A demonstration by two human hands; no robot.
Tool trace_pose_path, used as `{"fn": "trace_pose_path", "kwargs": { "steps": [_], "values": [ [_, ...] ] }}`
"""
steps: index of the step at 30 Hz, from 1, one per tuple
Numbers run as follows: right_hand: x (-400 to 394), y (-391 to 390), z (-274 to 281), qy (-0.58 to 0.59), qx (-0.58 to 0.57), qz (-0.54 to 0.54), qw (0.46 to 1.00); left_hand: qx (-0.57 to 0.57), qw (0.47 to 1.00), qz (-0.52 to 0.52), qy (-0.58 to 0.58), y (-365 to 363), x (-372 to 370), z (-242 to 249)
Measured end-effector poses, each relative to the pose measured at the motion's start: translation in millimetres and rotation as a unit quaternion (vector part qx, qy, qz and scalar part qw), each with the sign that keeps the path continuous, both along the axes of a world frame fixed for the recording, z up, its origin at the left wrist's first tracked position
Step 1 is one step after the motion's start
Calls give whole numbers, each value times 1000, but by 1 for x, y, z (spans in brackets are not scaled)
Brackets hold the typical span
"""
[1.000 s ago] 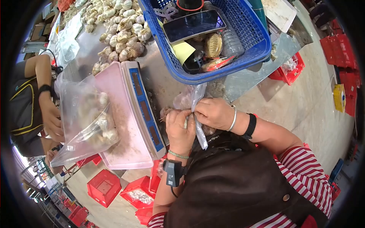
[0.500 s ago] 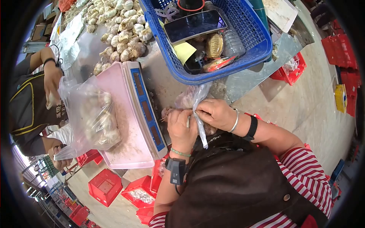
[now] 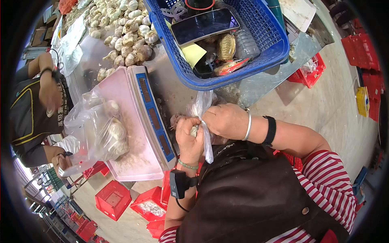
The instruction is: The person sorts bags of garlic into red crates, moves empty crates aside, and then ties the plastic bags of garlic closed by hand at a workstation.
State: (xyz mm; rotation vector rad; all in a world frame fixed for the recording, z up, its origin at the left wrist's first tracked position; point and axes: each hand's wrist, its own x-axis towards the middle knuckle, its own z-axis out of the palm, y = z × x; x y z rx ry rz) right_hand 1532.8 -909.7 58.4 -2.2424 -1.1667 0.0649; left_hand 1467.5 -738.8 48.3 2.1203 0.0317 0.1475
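Observation:
A clear plastic bag (image 3: pixel 208 143) with garlic inside lies at the table's near edge, its top twisted into a strip between my hands. My left hand (image 3: pixel 189 135), with a green bead bracelet, is closed on the bag just left of the twist. My right hand (image 3: pixel 225 120), with a silver bangle, pinches the twisted strip from the right. Both hands touch at the knot area. Left of them stands a pink scale (image 3: pixel 139 162) bearing another clear bag of garlic (image 3: pixel 115 137), which a co-worker's hand (image 3: pixel 63 162) holds by its opening.
A blue basket (image 3: pixel 239 81) with a phone, bottle and packets stands just beyond my hands. Loose garlic (image 3: pixel 131 44) is piled at the back left. The co-worker's other hand (image 3: pixel 49 95) is raised at far left. Red crates (image 3: pixel 113 199) stand on the floor.
My right hand has turned, its back now more toward the camera, with the fingers still at the twist. The co-worker's raised hand has moved away from their bag, whose top has sagged.

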Motion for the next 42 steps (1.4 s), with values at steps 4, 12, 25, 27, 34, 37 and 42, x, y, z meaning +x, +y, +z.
{"fn": "trace_pose_path", "kwargs": {
  "steps": [4, 12, 25, 27, 34, 37, 42],
  "values": [
    [-4, 5, -13, 31, 59, -41, 997, 3, 1000, 2, -21, -1, 1, -1],
    [-12, 8, -5, 356, 334, -260, 833, 19, 997, -19, -77, -3, -2, 2],
    [-43, -35, 6, 551, 398, -18, 733, 10, 996, -68, -58, -6, -11, -1],
    [-46, -39, 3, 587, 410, -14, 698, 12, 1000, -23, 6, -11, -13, 5],
    [-54, -37, 3, 258, 203, 175, 928, 112, 993, 16, 25, -18, -9, -3],
    [-54, -48, 4, 275, 173, 183, 928, 140, 990, 14, 7, -21, -9, -3],
    [-62, -83, 19, 591, 222, -156, 760, 176, 984, 18, 1, -18, -7, -5]
  ]
}}
